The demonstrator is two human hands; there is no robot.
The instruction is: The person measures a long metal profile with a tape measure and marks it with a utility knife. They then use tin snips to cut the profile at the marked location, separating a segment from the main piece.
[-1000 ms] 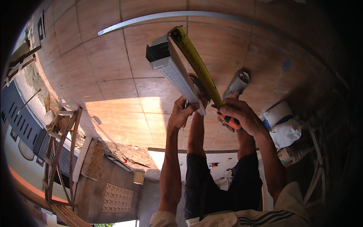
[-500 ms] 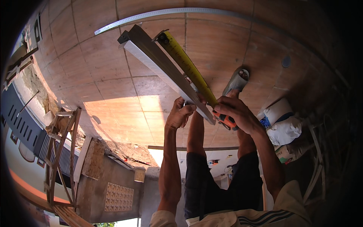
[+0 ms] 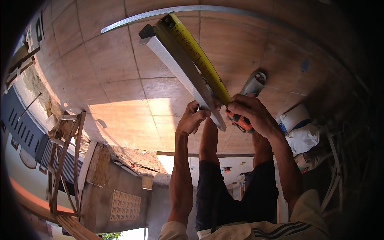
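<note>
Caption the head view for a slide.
Left hand grips a metal bar; right hand holds an orange tape measure, yellow blade extended alongside, above a tiled floor.

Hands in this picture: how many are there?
2: the left hand holds a metal bar, and the right hand holds an orange tape measure. No others show.

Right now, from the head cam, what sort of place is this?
Probably a building or renovation site: a rough wooden frame stands at left, white sacks sit at right, and the right hand grips an orange tape measure above the tiled floor.
</note>
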